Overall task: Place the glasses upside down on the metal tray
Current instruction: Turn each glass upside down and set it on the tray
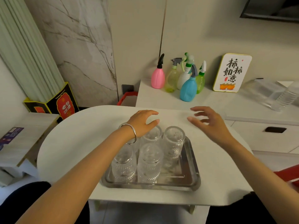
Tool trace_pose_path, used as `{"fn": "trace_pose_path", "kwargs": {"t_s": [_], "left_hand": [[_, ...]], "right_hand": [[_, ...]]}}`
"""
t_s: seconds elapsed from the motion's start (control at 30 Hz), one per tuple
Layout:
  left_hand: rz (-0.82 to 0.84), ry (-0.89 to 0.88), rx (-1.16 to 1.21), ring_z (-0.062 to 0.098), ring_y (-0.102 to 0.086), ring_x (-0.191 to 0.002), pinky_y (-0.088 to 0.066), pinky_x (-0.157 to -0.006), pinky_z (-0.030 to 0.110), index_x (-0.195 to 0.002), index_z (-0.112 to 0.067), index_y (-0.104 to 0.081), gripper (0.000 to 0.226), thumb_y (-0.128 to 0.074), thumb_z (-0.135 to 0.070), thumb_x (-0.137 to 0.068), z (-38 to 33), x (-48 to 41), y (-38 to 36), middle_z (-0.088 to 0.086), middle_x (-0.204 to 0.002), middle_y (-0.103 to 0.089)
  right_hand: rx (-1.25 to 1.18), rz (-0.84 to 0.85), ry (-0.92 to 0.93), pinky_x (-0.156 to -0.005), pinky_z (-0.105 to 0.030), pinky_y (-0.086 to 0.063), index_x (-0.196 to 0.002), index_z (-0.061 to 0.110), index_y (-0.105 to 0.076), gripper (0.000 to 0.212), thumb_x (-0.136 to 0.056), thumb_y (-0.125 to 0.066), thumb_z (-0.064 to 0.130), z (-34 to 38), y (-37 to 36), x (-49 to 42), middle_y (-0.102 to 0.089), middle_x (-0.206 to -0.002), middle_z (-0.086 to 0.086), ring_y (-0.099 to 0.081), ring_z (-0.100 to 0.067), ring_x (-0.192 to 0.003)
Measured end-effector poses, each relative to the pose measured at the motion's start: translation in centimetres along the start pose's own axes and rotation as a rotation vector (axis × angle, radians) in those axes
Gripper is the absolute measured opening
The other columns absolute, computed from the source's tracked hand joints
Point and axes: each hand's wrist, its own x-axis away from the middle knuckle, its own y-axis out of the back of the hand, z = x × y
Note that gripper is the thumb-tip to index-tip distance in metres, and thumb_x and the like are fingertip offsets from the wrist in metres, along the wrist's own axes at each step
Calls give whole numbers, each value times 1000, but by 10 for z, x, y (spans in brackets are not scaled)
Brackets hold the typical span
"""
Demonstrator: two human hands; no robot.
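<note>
A metal tray (191, 178) sits on the white table near its front edge. Several ribbed clear glasses stand upside down on it: one at the back right (174, 142), one at the back middle (152, 135), one at the front middle (149, 162) and one at the front left (123, 164). My left hand (142, 122), with a silver bangle on the wrist, hovers just above the back glasses, fingers spread and empty. My right hand (208, 122) hangs open over the table beyond the tray's right side, holding nothing.
Several spray bottles (188, 88) and a framed sign (231, 73) stand on the counter behind the table. Clear plastic containers (275, 96) lie at the far right. A black and red box (64, 104) stands at the left. The tray's front right part (176, 172) is bare.
</note>
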Motion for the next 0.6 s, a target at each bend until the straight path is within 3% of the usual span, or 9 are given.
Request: {"fn": "trace_pose_path", "kwargs": {"t_s": [0.07, 0.23, 0.4, 0.6], "left_hand": [[59, 12, 10, 19, -34, -133, -28, -111, 40, -131, -24, -44, 44, -46, -40, -90, -8, -14, -6, -1, -142, -43], [146, 15, 37, 18, -41, -129, -32, -109, 37, -131, -21, -42, 48, -48, -41, -89, -28, -44, -23, 2, -140, -46], [173, 30, 44, 18, -44, -126, -34, -108, 38, -131, -24, -42, 49, -49, -44, -87, -37, -61, -37, 2, -139, -47], [128, -6, 90, 18, -45, -124, -35, -104, 31, -130, -25, -43, 45, -50, -41, -88, -44, -65, -43, 0, -137, -49]], "right_hand": [[96, -84, -91, -85, -24, -46, -116, 22, -59, 48, -74, -73, 40, -24, 22, -21, -56, -127, -3, -56, -17, -108], [299, -92, -355, -108, -44, -34, -139, 21, -38, 84, -70, -76, 48, -71, 51, -66, -33, -147, -12, -38, -31, -133], [414, -16, -441, -103, -47, -38, -142, 18, -33, 89, -70, -77, 49, -97, 48, -83, -34, -147, -15, -41, -36, -131], [489, -157, -341, -85, -41, -49, -132, 22, -46, 82, -64, -78, 53, -92, 47, -66, -54, -129, -8, -58, -27, -110]]}}
